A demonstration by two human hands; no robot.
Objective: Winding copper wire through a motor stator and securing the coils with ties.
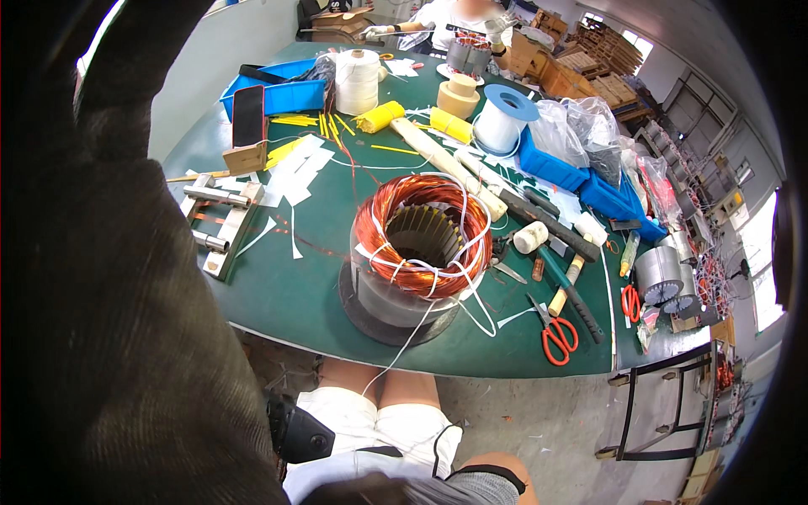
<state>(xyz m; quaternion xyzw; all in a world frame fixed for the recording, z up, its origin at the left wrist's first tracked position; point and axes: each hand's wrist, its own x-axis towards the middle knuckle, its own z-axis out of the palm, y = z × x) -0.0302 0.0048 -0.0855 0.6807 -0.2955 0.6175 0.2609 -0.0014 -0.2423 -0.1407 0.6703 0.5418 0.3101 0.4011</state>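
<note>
A dark grey, ribbed fabric shape, which looks like my left arm or gloved left hand (126, 328), fills the left side very close to the lens. Its fingers cannot be made out. At the lower edge part of my right arm (509, 475) shows below a grey sleeve with a black band; the right hand is out of sight. In front of me a motor stator (387, 296) stands upright on a dark round base (349, 307). Its copper winding (374, 240) is partly laced with white cord (481, 313), whose loose end hangs over the table edge. Neither hand visibly touches it.
Scissors (557, 339), a green-handled hammer (572, 290) and a white mallet (530, 238) lie right of the stator. Left are a metal-roller fixture (223, 223) and paper strips (295, 172). Behind stand cord spools (357, 82) and blue bins (295, 97). A co-worker (438, 21) handles another stator opposite.
</note>
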